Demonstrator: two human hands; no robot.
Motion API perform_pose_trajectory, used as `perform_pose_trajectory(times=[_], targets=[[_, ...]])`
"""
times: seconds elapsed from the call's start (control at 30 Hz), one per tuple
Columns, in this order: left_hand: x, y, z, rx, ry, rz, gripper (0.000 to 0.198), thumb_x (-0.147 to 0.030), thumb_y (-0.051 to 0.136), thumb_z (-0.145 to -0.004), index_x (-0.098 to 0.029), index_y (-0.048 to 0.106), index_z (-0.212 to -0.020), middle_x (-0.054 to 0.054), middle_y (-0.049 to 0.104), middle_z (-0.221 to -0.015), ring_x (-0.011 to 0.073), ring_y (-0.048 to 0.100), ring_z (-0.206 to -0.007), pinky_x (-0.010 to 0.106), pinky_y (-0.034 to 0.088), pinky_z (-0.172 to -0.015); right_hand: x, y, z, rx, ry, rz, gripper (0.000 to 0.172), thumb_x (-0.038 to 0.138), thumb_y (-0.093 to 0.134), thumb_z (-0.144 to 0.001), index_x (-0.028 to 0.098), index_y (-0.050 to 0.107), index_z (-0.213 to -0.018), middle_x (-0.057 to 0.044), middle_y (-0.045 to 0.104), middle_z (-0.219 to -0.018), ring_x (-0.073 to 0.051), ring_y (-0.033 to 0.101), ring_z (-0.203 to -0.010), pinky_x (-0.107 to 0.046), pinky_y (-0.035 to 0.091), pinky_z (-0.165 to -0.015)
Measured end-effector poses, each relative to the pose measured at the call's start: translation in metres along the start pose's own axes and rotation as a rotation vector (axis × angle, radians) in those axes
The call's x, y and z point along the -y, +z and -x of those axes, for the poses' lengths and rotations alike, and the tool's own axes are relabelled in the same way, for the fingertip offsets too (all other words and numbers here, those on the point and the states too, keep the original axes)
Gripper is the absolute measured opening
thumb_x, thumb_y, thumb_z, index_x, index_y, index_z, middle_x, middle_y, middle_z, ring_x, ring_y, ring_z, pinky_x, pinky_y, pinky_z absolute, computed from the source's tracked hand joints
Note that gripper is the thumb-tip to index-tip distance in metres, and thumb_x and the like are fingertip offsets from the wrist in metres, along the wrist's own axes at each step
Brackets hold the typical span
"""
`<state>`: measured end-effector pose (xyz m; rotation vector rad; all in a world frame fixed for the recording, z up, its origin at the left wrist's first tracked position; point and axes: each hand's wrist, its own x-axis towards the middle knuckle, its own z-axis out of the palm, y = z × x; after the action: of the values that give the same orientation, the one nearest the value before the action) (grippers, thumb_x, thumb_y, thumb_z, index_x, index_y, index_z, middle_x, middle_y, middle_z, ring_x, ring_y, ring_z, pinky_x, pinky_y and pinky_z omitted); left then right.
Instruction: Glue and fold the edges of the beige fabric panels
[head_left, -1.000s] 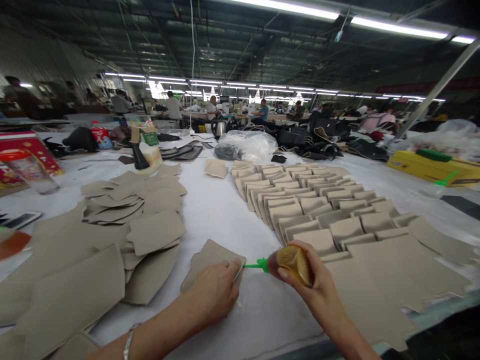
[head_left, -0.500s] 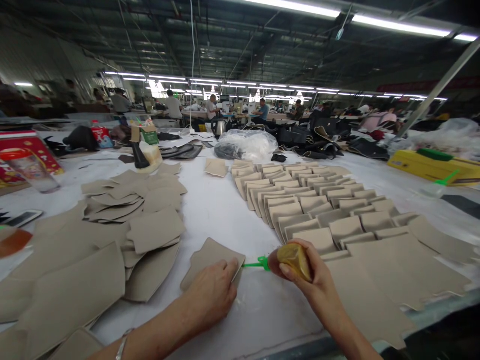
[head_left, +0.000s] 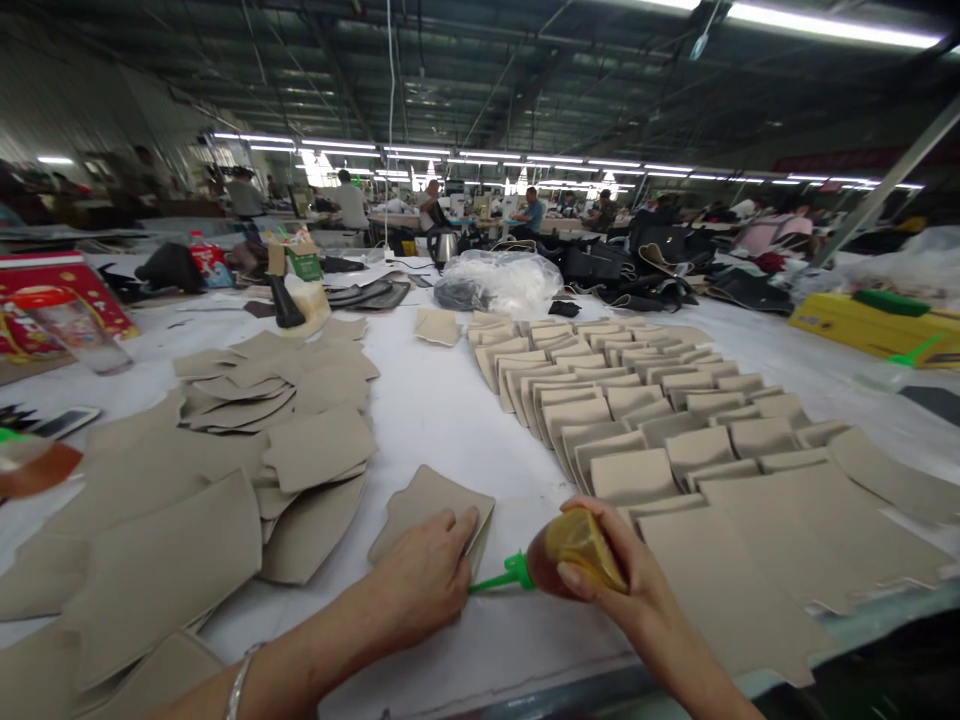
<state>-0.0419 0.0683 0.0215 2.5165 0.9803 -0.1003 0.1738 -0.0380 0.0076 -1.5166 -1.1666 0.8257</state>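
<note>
A left hand rests, fingers close together, over a tan piece on the white table; its thumb is hidden, so any pinch cannot be told. The right hand curls around an amber bottle, its green nozzle just beside the left fingers. Applying liquid appears in hand; the next move calls for steady aim. The piece looks smooth and matte, layers parted at right. Overlapping rows stretch beyond; people sit farther off.
</note>
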Motion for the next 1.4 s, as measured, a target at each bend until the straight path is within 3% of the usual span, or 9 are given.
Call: perform_pose_trajectory(times=[0.17,0.33,0.47,0.63,0.8,0.97,1.1,1.27,1.4], targets=[[0.002,0.001,0.000,-0.005,0.005,0.004,0.050,-0.025,0.029,-0.089,-0.017,0.038,-0.138,0.010,0.057,-0.103,0.0243,0.059,-0.093,0.037,0.046,-0.086,0.001,0.000,0.004,-0.076,-0.003,0.013,0.052,0.046,0.072,-0.073,0.026,0.047,-0.113,-0.001,0.057,-0.098,-0.023,0.055,-0.088,-0.032,0.043,-0.080],[0.001,0.002,0.002,0.019,-0.013,0.009,0.050,-0.024,0.030,-0.089,-0.015,0.036,-0.138,0.011,0.056,-0.106,0.0234,0.058,-0.094,0.036,0.045,-0.087,0.004,0.001,0.009,0.067,0.027,-0.046,0.052,0.046,0.072,-0.073,0.025,0.048,-0.114,-0.002,0.056,-0.105,-0.024,0.054,-0.093,-0.031,0.043,-0.081],[0.000,0.002,0.002,0.020,-0.018,0.019,0.048,-0.026,0.030,-0.090,-0.018,0.038,-0.137,0.009,0.055,-0.105,0.0219,0.057,-0.094,0.034,0.044,-0.088,0.001,0.003,0.011,-0.018,0.036,-0.025,0.054,0.046,0.073,-0.072,0.025,0.047,-0.115,-0.002,0.056,-0.102,-0.024,0.054,-0.092,-0.032,0.042,-0.082],[0.001,0.005,0.002,0.015,-0.010,0.012,0.049,-0.027,0.030,-0.091,-0.019,0.036,-0.138,0.010,0.054,-0.106,0.0220,0.057,-0.095,0.034,0.044,-0.088,-0.001,0.001,0.013,0.079,0.047,-0.080,0.054,0.045,0.072,-0.073,0.025,0.046,-0.116,-0.002,0.055,-0.105,-0.023,0.054,-0.095,-0.030,0.043,-0.083],[0.002,0.007,0.002,0.021,-0.014,-0.016,0.049,-0.028,0.029,-0.091,-0.018,0.036,-0.138,0.010,0.053,-0.106,0.0226,0.057,-0.094,0.035,0.044,-0.088,0.001,-0.002,0.013,0.006,0.001,-0.020,0.052,0.043,0.074,-0.072,0.025,0.048,-0.114,-0.001,0.054,-0.104,-0.023,0.054,-0.094,-0.030,0.043,-0.083],[0.000,0.006,0.002,0.033,-0.025,-0.012,0.051,-0.027,0.030,-0.090,-0.016,0.034,-0.140,0.011,0.053,-0.108,0.0233,0.056,-0.095,0.037,0.044,-0.089,0.002,-0.001,0.012,0.078,0.016,-0.044,0.052,0.041,0.074,-0.072,0.025,0.049,-0.114,-0.003,0.057,-0.103,-0.024,0.056,-0.092,-0.031,0.045,-0.079],[0.001,0.007,0.002,0.024,-0.014,-0.016,0.050,-0.028,0.029,-0.091,-0.017,0.034,-0.140,0.011,0.053,-0.107,0.0236,0.056,-0.094,0.037,0.045,-0.088,-0.002,-0.001,0.012,-0.022,-0.027,0.000,0.051,0.040,0.075,-0.071,0.026,0.049,-0.113,-0.003,0.056,-0.106,-0.024,0.056,-0.094,-0.031,0.044,-0.082],[0.001,0.006,0.001,0.040,-0.025,-0.009,0.050,-0.028,0.030,-0.091,-0.019,0.032,-0.141,0.011,0.052,-0.111,0.0218,0.055,-0.097,0.034,0.043,-0.090,-0.003,-0.002,0.017,0.102,0.004,-0.055,0.051,0.041,0.072,-0.074,0.026,0.047,-0.116,-0.003,0.055,-0.107,-0.024,0.055,-0.095,-0.032,0.044,-0.082],[0.001,0.006,0.002,0.030,-0.020,-0.012,0.050,-0.028,0.030,-0.091,-0.018,0.033,-0.140,0.011,0.052,-0.109,0.0221,0.055,-0.097,0.034,0.043,-0.090,0.000,-0.002,0.016,0.035,-0.018,-0.041,0.050,0.039,0.075,-0.072,0.026,0.049,-0.113,-0.002,0.055,-0.103,-0.024,0.056,-0.091,-0.031,0.044,-0.080]])
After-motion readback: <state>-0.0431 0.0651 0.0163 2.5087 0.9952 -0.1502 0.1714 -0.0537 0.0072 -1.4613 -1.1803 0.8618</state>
